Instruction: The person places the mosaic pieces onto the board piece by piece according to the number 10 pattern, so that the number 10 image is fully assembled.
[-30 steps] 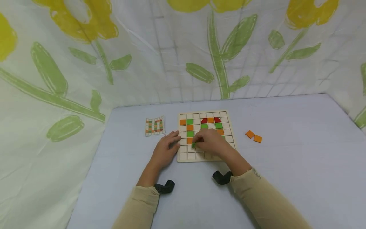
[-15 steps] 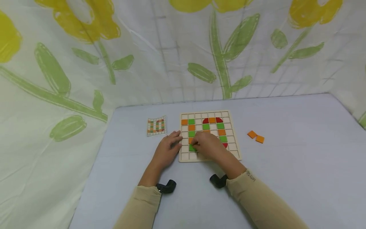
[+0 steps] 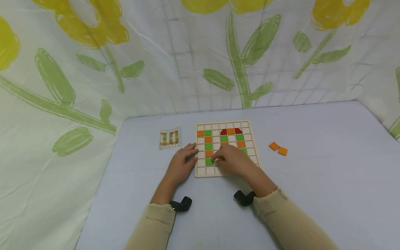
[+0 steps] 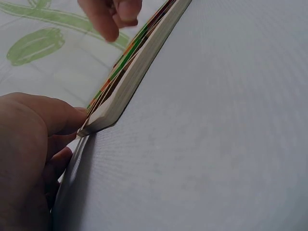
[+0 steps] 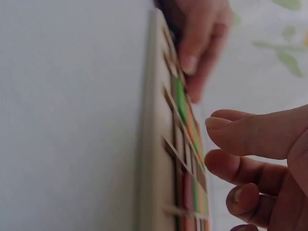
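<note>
A square wooden grid board [image 3: 215, 170] lies on the table, with orange, green and red tiles set in some of its cells. My left hand [image 3: 182, 162] rests at the board's left edge, its thumb touching the side in the left wrist view. Over the board hovers my right hand [image 3: 232, 159], covering some cells. The right wrist view has this right hand [image 5: 269, 163] apart from the board, nothing between thumb and fingers. Close by its fingertips, a green tile [image 3: 209, 162] sits in a cell in the lower left, below an orange tile [image 3: 208, 153].
Two loose orange tiles, one [image 3: 274, 146] beside the other [image 3: 282, 151], lie right of the board. A small pattern card [image 3: 170, 138] is at the board's upper left. Behind the table [image 3: 328, 156] hangs a flower-printed curtain [image 3: 150, 93].
The right hand has set the green tile flat into its cell and let go, then moved slightly right and off it. My left hand has stayed at the board's edge.
</note>
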Demonstrator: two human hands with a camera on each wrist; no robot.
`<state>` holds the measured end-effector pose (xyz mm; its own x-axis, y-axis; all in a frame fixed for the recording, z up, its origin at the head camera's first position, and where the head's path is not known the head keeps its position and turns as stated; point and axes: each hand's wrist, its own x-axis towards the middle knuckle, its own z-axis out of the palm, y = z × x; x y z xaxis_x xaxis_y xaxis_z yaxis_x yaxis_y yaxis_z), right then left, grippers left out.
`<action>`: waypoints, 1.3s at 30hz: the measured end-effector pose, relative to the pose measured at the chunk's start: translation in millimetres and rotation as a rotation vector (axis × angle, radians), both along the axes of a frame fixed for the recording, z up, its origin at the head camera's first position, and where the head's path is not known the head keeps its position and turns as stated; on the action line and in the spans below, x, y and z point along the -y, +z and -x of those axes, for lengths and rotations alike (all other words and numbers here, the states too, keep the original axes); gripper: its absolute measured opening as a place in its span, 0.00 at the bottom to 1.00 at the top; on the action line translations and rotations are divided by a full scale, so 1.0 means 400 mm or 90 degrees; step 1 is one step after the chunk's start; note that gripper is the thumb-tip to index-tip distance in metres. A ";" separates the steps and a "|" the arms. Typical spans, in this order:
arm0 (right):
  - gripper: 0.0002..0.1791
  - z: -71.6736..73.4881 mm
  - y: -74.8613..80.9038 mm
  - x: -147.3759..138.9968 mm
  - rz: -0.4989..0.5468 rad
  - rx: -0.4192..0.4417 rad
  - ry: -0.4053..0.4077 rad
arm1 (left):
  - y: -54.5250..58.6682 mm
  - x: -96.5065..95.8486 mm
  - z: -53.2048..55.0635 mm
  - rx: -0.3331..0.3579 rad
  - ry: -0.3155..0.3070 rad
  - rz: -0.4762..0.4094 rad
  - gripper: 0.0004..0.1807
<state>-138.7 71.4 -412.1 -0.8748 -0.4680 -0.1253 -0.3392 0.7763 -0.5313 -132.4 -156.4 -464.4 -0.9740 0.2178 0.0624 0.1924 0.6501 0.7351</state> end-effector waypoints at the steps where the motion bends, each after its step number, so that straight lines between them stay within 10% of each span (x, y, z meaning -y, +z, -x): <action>1: 0.11 0.003 0.005 -0.016 0.008 0.011 -0.020 | 0.000 0.000 0.000 0.001 0.000 0.001 0.17; 15: 0.24 0.061 0.037 -0.323 -0.028 0.077 -0.259 | 0.002 0.002 -0.001 0.005 -0.007 -0.002 0.18; 26: 0.26 0.068 -0.006 -0.427 -0.032 0.146 -0.306 | -0.004 0.004 0.001 0.000 -0.012 -0.003 0.18; 39: 0.13 0.073 -0.019 -0.380 0.030 0.058 -0.272 | -0.005 0.005 0.002 0.004 -0.011 -0.003 0.18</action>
